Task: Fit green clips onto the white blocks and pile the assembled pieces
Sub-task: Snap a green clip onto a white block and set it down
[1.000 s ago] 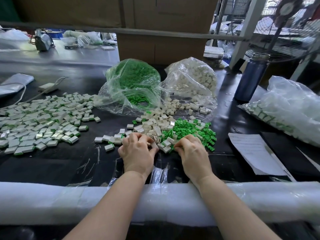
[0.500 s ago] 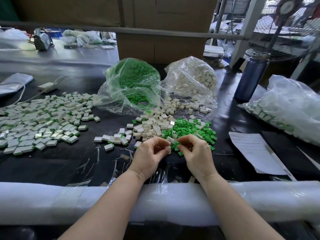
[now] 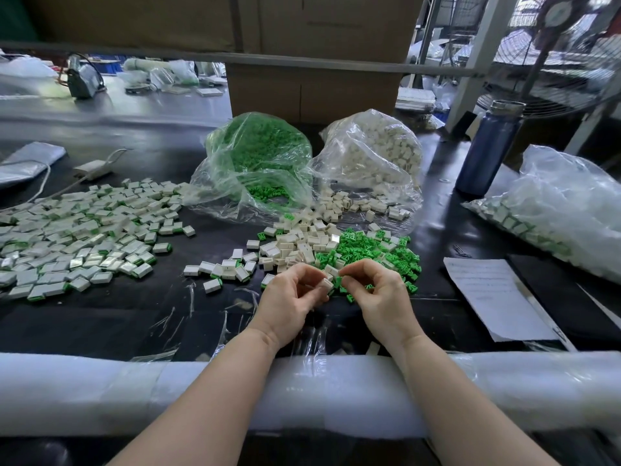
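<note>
Nearest the camera, a padded white rail (image 3: 302,391) ran along the edge of the black table (image 3: 100,317), and both forearms crossed over it. Just beyond, the left hand (image 3: 289,297) pinched a white block (image 3: 326,284) between thumb and curled fingers, raised a little above the table. The right hand (image 3: 376,290) faced it, fingers curled and pinching a green clip (image 3: 338,281) held right against the block. Behind the hands lay a loose heap of white blocks (image 3: 295,243) and, touching it on the right, a heap of green clips (image 3: 373,247). To the left spread a wide pile of assembled pieces (image 3: 77,237), white with green edges. A sheet of paper (image 3: 494,294) lay to the right. Further back stood two open clear bags, one of green clips (image 3: 258,163) and one of white blocks (image 3: 373,156), side by side. A blue bottle (image 3: 487,149) stood right of them, near a large plastic bag (image 3: 564,203) of finished pieces. Cardboard boxes (image 3: 312,92) rose behind.
</note>
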Available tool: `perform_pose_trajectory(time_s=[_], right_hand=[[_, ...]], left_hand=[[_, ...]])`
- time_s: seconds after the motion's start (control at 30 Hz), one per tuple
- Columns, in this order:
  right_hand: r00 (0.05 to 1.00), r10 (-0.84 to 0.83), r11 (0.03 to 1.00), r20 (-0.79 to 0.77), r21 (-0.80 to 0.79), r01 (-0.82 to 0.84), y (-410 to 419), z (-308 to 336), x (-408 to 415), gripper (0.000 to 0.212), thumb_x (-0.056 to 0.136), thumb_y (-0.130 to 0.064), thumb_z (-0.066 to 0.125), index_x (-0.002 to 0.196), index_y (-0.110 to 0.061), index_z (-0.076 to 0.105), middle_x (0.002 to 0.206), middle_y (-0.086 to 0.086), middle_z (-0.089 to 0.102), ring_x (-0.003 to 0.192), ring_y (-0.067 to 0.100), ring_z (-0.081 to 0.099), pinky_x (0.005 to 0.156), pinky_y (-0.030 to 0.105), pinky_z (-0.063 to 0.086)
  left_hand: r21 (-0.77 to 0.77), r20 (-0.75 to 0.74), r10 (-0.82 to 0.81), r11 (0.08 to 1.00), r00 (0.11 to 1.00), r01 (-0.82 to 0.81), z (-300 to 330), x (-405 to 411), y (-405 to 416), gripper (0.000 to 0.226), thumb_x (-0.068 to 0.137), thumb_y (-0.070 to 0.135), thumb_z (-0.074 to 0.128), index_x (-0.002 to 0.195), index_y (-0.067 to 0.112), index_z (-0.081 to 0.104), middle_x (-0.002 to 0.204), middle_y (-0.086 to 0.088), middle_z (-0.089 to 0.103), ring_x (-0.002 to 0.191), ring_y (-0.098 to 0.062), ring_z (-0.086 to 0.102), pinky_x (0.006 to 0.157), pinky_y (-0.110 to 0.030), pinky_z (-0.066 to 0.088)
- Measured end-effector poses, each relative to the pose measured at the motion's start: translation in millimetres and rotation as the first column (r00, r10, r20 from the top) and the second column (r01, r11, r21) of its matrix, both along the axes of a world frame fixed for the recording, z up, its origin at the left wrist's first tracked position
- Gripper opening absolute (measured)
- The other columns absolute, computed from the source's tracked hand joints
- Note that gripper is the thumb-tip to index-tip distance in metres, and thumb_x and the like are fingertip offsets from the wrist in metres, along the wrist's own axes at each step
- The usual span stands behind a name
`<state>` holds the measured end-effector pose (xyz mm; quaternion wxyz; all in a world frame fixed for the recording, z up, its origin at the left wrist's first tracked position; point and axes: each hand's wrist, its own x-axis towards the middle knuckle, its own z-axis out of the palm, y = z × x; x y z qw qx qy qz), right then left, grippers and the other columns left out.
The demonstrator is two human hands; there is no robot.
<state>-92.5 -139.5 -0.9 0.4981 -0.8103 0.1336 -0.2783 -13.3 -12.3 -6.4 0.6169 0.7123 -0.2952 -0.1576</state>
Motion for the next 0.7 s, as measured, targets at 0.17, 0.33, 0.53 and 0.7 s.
perform_pose_trajectory(time_s=[0.17, 0.33, 0.53, 0.7], right_hand=[[0.999, 0.04, 0.998, -0.013, 0.039, -0.039, 0.6, 1.2, -0.5, 0.009, 0.082, 0.0, 0.066, 0.082, -0.008, 0.069, 0.077, -0.004, 0.067, 0.07, -0.001, 0.06, 0.071, 0.013, 0.049], [0.999, 0.022, 0.999, -0.044, 0.037, -0.021, 0.3, -0.1, 0.5, 0.013, 0.081, -0.001, 0.067, 0.077, -0.013, 0.068, 0.071, -0.004, 0.065, 0.065, 0.002, 0.058, 0.066, 0.014, 0.048], [0.999, 0.036, 0.997, -0.035, 0.075, -0.033, -0.1, -0.5, -0.2, 0.019, 0.08, -0.001, 0.068, 0.073, -0.019, 0.066, 0.069, -0.005, 0.065, 0.062, -0.002, 0.057, 0.063, 0.013, 0.047], [0.997, 0.051, 0.994, -0.049, 0.102, -0.046, 0.1, 0.1, -0.3, 0.023, 0.08, 0.0, 0.067, 0.071, -0.02, 0.065, 0.068, -0.005, 0.064, 0.061, -0.001, 0.057, 0.063, 0.015, 0.047]], left_hand=[[-0.005, -0.031, -0.026, 1.0, 0.999, 0.025, -0.8, 0.6, -0.2, 0.015, 0.081, 0.005, 0.066, 0.084, 0.02, 0.067, 0.085, -0.004, 0.069, 0.079, -0.016, 0.066, 0.079, -0.026, 0.055], [-0.029, -0.081, -0.032, 0.999, 0.996, 0.03, 0.3, 0.7, 0.5, 0.012, 0.082, 0.004, 0.065, 0.085, 0.015, 0.066, 0.075, -0.001, 0.068, 0.063, -0.005, 0.065, 0.063, -0.015, 0.052], [-0.033, -0.107, -0.044, 0.999, 0.993, 0.04, 0.6, 0.8, 1.0, 0.012, 0.082, 0.005, 0.066, 0.082, 0.016, 0.066, 0.071, 0.001, 0.068, 0.061, -0.005, 0.064, 0.059, -0.014, 0.051], [-0.007, -0.099, -0.042, 0.999, 0.994, 0.042, 1.2, 0.5, 1.2, 0.011, 0.082, 0.006, 0.066, 0.082, 0.017, 0.066, 0.075, 0.0, 0.068, 0.063, -0.006, 0.065, 0.061, -0.015, 0.052]])
